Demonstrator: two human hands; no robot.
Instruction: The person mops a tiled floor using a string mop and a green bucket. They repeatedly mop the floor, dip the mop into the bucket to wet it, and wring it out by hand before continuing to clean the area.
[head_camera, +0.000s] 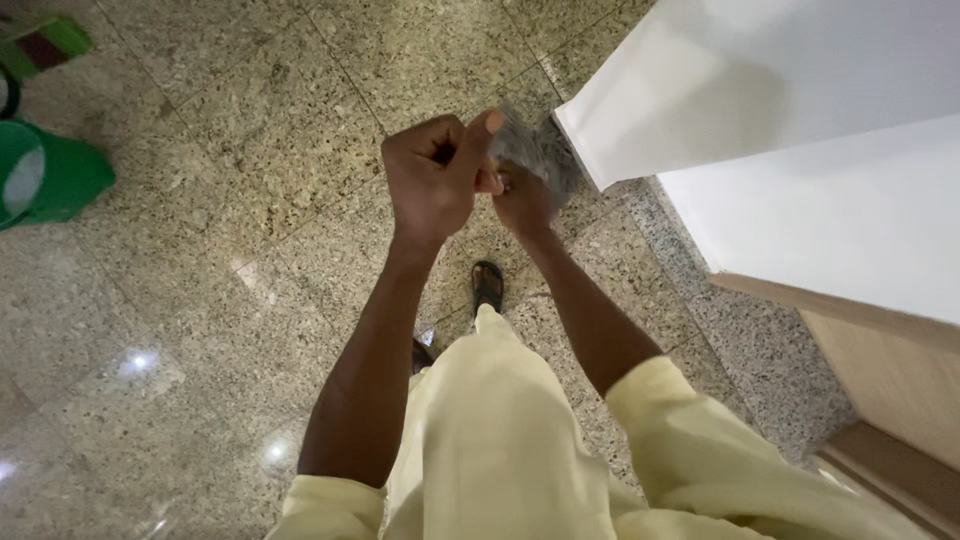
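Observation:
My left hand (432, 180) is closed in a fist, its thumb pressed against a crumpled clear plastic bag (535, 150). My right hand (522, 205) grips the same bag from below, mostly hidden behind the left hand. Both hands are raised in front of me over the floor, right next to the corner of a white sheet (700, 90). What the bag contains is blurred.
The speckled granite floor (200, 300) spreads below. A white-sheeted bed with a wooden frame (880, 370) fills the right side. A green bucket (45, 175) lies at the left edge. My sandalled foot (487, 285) and pale yellow garment (500, 440) show below.

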